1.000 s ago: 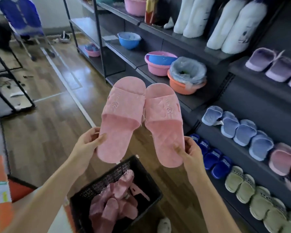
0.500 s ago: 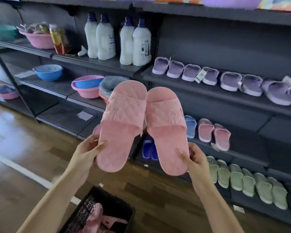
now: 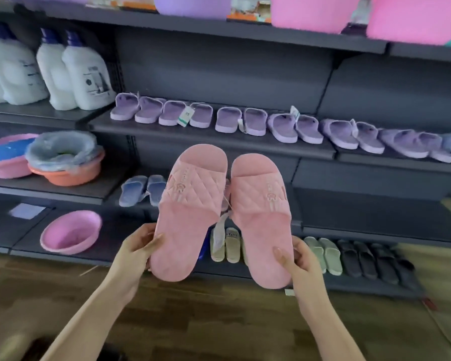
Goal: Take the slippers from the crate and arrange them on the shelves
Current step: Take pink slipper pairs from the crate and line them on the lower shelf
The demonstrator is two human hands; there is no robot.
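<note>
We hold pink slippers point(image 3: 193, 212) toes-up, near us, in front of middle shelf point(image 3: 375, 214). Left hand point(image 3: 136, 252) fingers pinch left heel; right hand point(image 3: 301, 261) pinches right heel. Risks: heel-only grip lets toes droop or slip; tag point(image 3: 223, 225) between pair may snag shelf lip.

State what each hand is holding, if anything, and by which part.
The left hand grips the left pink slipper by its heel end; the right hand grips the right pink slipper likewise.
</note>
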